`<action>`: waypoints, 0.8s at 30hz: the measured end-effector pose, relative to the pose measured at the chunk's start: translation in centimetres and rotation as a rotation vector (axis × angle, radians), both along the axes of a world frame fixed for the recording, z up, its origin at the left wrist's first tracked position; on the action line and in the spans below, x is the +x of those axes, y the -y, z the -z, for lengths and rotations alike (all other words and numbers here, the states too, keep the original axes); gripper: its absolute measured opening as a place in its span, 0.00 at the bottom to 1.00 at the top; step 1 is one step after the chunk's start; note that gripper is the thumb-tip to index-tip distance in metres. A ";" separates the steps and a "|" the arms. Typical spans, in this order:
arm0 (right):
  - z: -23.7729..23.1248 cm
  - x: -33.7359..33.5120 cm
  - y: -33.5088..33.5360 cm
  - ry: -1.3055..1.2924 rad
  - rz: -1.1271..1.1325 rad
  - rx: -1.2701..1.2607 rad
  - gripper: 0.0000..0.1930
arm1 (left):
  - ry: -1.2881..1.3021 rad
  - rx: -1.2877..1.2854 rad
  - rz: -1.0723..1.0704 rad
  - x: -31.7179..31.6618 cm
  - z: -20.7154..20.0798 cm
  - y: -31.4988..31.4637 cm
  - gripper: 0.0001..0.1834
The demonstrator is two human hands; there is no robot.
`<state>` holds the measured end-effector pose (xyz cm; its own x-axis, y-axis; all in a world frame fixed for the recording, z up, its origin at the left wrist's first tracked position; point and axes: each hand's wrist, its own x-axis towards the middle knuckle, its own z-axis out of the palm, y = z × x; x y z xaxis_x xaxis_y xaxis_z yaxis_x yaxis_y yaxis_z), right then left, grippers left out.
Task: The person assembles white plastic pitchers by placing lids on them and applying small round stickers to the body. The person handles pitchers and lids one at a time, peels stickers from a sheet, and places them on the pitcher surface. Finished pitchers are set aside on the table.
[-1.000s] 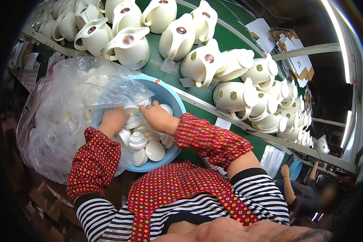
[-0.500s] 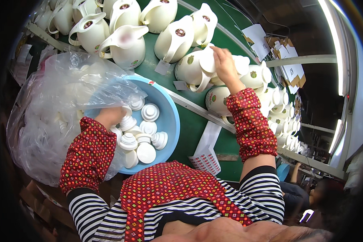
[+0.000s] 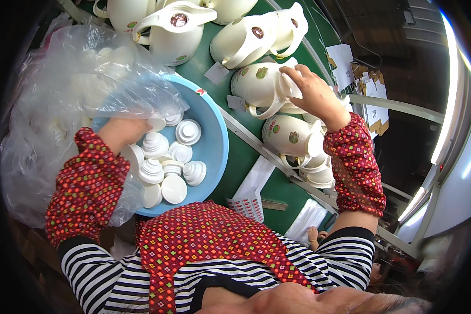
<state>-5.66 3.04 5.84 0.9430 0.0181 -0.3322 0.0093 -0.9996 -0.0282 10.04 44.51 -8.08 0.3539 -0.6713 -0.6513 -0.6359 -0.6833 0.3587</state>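
My right hand point(image 3: 309, 91) reaches over the green conveyor belt point(image 3: 246, 157) and presses on the top of a cream jug point(image 3: 259, 83), fingers curled around its neck. My left hand point(image 3: 125, 131) is down in a blue basin point(image 3: 214, 152) holding several white stoppers point(image 3: 165, 162); a clear plastic bag point(image 3: 89, 78) hangs over the basin and hides its fingers. Both forearms wear red patterned sleeve covers.
More cream jugs with handles lie on the belt: one point(image 3: 172, 31) at the top, another point(image 3: 290, 136) under my right wrist. White paper tags point(image 3: 217, 73) lie between them. Cardboard and papers point(image 3: 361, 73) sit beyond the belt. A long lamp point(image 3: 445, 120) glows at right.
My right hand left the basin and swung up and right to the jugs, now resting on one jug's top. My left hand stayed in the basin among the stoppers.
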 end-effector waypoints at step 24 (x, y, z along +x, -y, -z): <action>-0.6 0.0 0.9 -0.087 -0.020 -0.033 0.42 | -0.638 -0.770 0.004 -10.5 -1.3 17.9 0.29</action>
